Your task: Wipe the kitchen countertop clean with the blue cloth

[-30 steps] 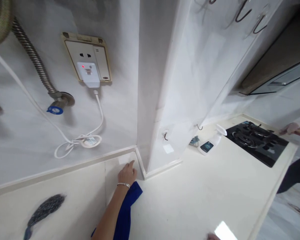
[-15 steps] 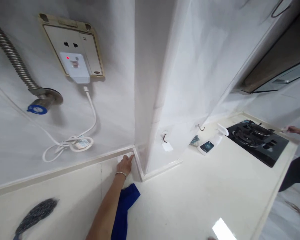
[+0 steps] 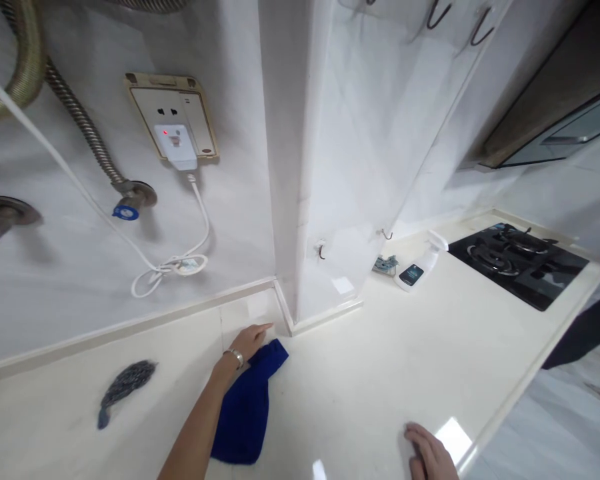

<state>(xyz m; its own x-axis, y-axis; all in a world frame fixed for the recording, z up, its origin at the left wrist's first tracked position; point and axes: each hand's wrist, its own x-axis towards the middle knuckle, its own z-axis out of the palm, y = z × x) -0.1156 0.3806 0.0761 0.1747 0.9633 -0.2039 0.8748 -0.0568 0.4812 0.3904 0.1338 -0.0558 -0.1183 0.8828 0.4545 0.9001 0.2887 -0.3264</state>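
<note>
Deep-blue soft cloth [image 3: 243, 423] lies on the glossy cream-white tabletop [image 3: 350, 400] just beside the left grip [image 3: 249, 341], partly hidden behind the wrist with its silvery band [image 3: 237, 358]. The left grip's index finger stretches toward the wall corner while the others fold under; whether these hold anything cannot be told. Well apart to its right, the right grip [image 3: 430, 455] looks released, fingers loosely bent at the tabletop, cut off by the view's lower edge. Left of the left grip lies a dark grey, elongated, textured bundle [image 3: 127, 385]. Beyond the right grip are a white plastic spray bottle with a dark label [image 3: 420, 267] and, farther right, a black glass gas hob [image 3: 545, 273]. Above the left grip, a white rectangular plug [image 3: 177, 148] sits in a cream-framed wall socket [image 3: 200, 120]
</note>
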